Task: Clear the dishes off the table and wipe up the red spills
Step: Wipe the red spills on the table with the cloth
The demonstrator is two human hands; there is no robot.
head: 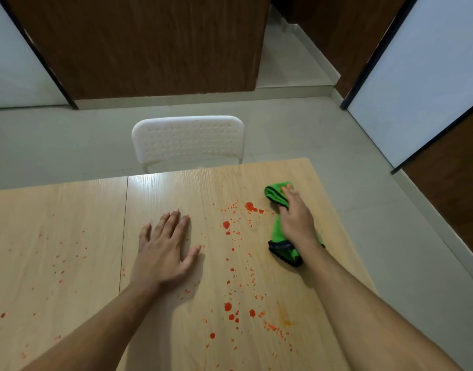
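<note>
My right hand [294, 218] lies flat on the green cloth [279, 234], fingers straight and pressing it to the table [69, 223] near the far right corner; the cloth is bunched into a long roll, not spread. My left hand [164, 247] is spread wide, palm down on bare wood, holding nothing. No dishes remain on the part of the table I can see, so I judge that only the wiping is left. The red spills [230, 263] run in a scattered band between my hands and down toward me, with the largest blot [250, 206] just beside the cloth's far end and finer specks out on the left panel.

The risks as I see them: a bunched cloth has a narrow contact strip, so a sweep could smear the wet drops into streaks instead of lifting them. My left wrist sits close to some drops and could drag through them. I can't quite tell whether the orange patch [285, 317] near me is dried; if so, one pass may not shift it
</note>
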